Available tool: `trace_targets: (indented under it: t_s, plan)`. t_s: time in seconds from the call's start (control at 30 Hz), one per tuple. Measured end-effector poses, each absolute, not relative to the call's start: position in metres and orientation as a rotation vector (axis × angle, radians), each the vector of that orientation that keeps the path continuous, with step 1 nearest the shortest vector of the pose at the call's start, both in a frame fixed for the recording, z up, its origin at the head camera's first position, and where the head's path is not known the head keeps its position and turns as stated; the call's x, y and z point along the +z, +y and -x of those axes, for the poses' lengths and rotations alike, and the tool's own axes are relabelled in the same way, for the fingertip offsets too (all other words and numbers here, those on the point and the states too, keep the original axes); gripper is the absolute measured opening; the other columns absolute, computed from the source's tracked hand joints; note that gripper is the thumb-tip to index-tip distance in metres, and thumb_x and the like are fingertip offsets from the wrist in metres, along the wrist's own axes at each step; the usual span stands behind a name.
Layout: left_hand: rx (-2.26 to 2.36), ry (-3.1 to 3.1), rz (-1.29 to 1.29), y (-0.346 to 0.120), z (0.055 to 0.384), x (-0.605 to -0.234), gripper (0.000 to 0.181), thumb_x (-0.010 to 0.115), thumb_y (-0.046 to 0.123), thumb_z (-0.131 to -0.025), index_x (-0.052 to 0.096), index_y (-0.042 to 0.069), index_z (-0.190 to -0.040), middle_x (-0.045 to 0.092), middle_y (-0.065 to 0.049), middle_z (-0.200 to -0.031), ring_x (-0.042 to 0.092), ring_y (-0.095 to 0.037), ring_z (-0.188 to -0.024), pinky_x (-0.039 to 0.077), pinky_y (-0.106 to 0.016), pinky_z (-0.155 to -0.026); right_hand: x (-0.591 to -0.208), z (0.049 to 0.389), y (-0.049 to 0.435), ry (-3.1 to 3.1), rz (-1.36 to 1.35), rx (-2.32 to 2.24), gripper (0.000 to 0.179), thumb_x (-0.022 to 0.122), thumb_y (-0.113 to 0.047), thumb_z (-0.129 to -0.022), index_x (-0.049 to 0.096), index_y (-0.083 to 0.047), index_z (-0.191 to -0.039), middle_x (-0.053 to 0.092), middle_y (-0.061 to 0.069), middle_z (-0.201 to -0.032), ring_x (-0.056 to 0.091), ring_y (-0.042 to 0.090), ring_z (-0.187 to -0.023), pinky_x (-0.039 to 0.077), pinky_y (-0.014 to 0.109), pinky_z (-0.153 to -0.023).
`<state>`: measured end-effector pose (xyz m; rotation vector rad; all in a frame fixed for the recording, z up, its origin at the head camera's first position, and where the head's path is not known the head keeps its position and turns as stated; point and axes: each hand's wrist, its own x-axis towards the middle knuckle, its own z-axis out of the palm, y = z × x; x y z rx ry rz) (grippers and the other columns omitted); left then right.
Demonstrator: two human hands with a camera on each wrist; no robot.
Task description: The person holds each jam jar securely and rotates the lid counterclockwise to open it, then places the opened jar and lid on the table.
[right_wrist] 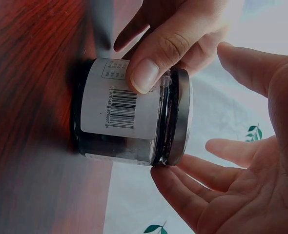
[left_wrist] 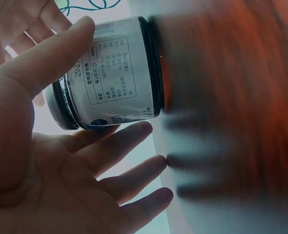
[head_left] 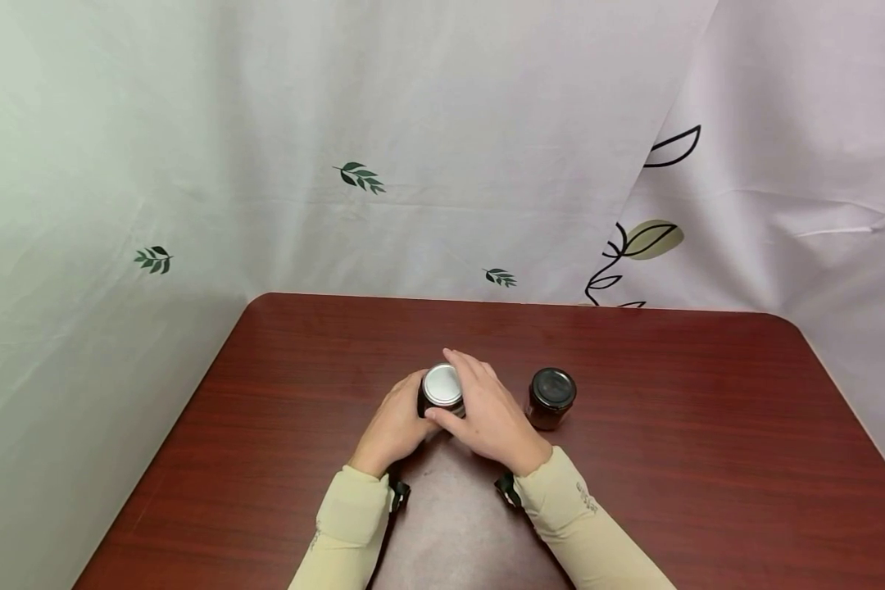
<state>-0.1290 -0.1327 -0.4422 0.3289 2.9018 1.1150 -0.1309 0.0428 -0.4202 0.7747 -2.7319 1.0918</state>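
Note:
My left hand [head_left: 397,424] grips a glass jar [right_wrist: 139,144] of dark contents, standing on the table with a silver lid [head_left: 442,383]. Its thumb [right_wrist: 146,75] presses the white label [left_wrist: 112,73], which carries printed text and a barcode. Around the lid's right side is my right hand [head_left: 490,414], fingers loosely spread. In the right wrist view some of its fingertips touch the lid's edge, while the thumb stands apart from it. Right of the hands stands a second jar [head_left: 551,397] with a black lid, untouched.
The jars stand on a reddish-brown wooden table [head_left: 708,426] with rounded far corners. A white curtain [head_left: 428,98] with leaf prints hangs behind it and along its left and right sides. Dark straps [head_left: 512,492] show at both wrists.

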Motion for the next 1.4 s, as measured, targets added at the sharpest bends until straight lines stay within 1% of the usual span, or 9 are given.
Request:
trace_targets:
  t_s: [0.2,0.53,0.87,1.1,1.4]
  plan:
    - [1.129,2.895,-0.322,-0.1326,0.1290,-0.4422,0.063,0.080,0.015,-0.085,0.052,-0.005,-0.138,0.060,-0.019,-0.132,0.056,-0.034,-0.124,0.045,-0.050,-0.103,-0.4209,0.1312,0.0418,-2.744,-0.779,1.094,0.076,0.075,-0.036,-0.091,0.042,-0.004,-0.151,0.046,0.015,-0.150,0.044,0.032,-0.135,0.044,0.048,-0.104]
    - [1.117,2.893,-0.324,-0.1314,0.1290,-0.4408,0.065,0.081,0.014,-0.084,0.051,-0.005,-0.138,0.060,-0.020,-0.132,0.056,-0.035,-0.124,0.044,-0.050,-0.103,-0.4273,0.1329,0.0404,-2.760,-0.773,1.057,0.072,0.077,-0.030,-0.090,0.045,-0.002,-0.148,0.049,0.017,-0.146,0.048,0.035,-0.131,0.043,0.049,-0.104]
    - [1.090,2.900,-0.319,-0.1319,0.1291,-0.4396,0.066,0.082,0.017,-0.084,0.051,-0.006,-0.138,0.061,-0.021,-0.131,0.058,-0.036,-0.122,0.046,-0.050,-0.102,-0.4291,0.1345,0.0398,-2.797,-0.778,1.036,0.065,0.076,-0.025,-0.092,0.048,-0.001,-0.145,0.051,0.017,-0.144,0.051,0.033,-0.129,0.042,0.047,-0.105]
    - [1.069,2.904,-0.323,-0.1324,0.1288,-0.4383,0.067,0.083,0.018,-0.084,0.051,-0.005,-0.138,0.061,-0.022,-0.130,0.059,-0.037,-0.120,0.046,-0.050,-0.101,-0.4285,0.1352,0.0398,-2.780,-0.774,1.051,0.065,0.078,-0.024,-0.090,0.050,0.000,-0.143,0.054,0.018,-0.140,0.052,0.035,-0.126,0.043,0.048,-0.104]
    - [1.053,2.905,-0.308,-0.1323,0.1286,-0.4368,0.068,0.085,0.020,-0.082,0.052,-0.004,-0.137,0.064,-0.020,-0.127,0.061,-0.036,-0.116,0.047,-0.049,-0.099,-0.4293,0.1349,0.0402,-2.773,-0.779,1.087,0.066,0.078,-0.023,-0.089,0.049,0.001,-0.144,0.054,0.018,-0.140,0.051,0.036,-0.127,0.042,0.048,-0.104]
